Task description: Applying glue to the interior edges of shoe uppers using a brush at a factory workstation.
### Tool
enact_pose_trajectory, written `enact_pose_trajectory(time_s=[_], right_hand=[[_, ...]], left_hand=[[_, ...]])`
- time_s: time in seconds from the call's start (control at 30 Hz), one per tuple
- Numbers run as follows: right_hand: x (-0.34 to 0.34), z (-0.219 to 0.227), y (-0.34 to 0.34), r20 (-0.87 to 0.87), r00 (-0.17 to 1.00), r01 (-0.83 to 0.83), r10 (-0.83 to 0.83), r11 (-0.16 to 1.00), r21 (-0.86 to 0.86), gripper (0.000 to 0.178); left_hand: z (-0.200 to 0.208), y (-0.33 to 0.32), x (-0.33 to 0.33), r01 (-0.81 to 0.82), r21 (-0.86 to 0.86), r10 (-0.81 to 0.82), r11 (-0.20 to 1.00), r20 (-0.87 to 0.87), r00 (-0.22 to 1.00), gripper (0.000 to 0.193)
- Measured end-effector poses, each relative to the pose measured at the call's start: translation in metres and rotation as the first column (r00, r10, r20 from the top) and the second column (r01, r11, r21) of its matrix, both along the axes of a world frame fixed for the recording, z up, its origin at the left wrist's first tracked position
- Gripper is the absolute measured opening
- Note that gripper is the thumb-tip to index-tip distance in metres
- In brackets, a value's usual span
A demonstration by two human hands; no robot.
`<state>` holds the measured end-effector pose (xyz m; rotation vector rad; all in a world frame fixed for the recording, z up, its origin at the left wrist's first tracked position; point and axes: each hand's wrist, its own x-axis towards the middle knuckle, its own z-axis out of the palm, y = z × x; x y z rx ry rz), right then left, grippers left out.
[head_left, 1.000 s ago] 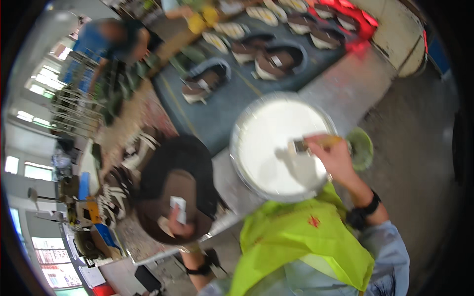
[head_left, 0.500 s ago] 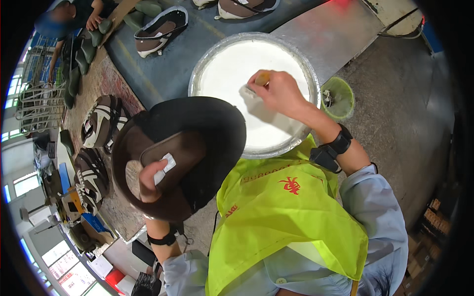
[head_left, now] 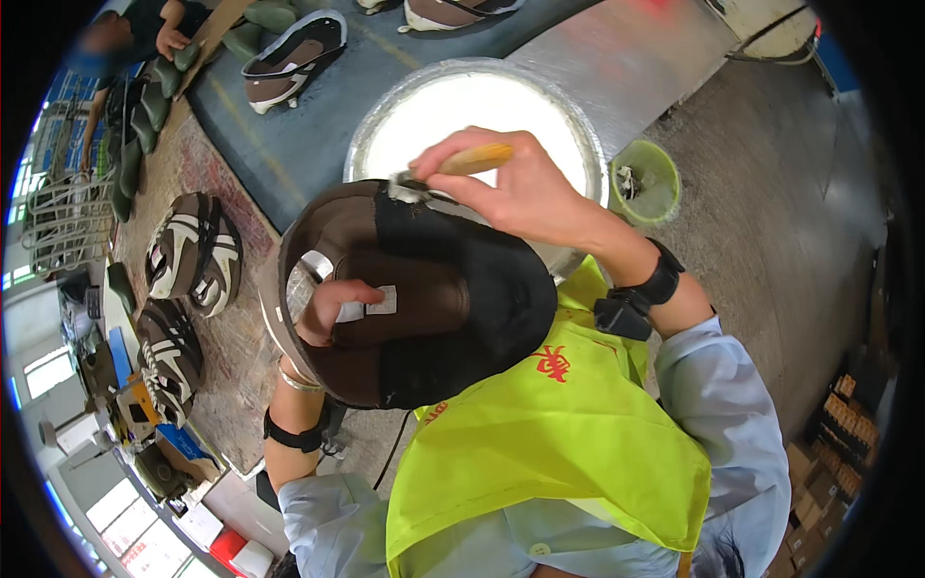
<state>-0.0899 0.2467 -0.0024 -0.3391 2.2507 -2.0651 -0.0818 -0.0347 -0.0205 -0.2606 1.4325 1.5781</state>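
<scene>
The brush (head_left: 482, 158), tilted at the rim of the shoe (head_left: 482, 328), might smear white liquid (head_left: 462, 108) past the edge if overloaded, or skid if the left hand (head_left: 330, 313) loosens; the fingers of the right hand (head_left: 530, 197) are closed around its handle; the left thumb presses inside the shoe, the other fingers hidden; the shoe is at the near left of the bucket (head_left: 477, 65); half a second ago, the brush was over the bucket, away from the shoe.

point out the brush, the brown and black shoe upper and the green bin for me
brush (head_left: 479, 158): head view, on its wooden handle
brown and black shoe upper (head_left: 414, 297): head view, on the brown middle of its inside
green bin (head_left: 659, 175): head view, on its inner wall
</scene>
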Motion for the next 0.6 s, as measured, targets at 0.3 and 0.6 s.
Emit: enact_pose_trajectory(time_s=[0.3,0.6], right_hand=[[0.006,0.001,0.023,-0.055,0.997,0.068,-0.055,0.961,0.269,0.013],[0.03,-0.003,0.033,0.149,0.989,-0.038,-0.015,0.937,0.347,0.013]], left_hand=[[0.011,-0.015,0.005,-0.192,0.115,0.213,0.975,-0.214,0.953,0.023],[0.042,-0.019,0.014,-0.345,-0.381,-0.416,0.858,-0.909,-0.029,0.029]])
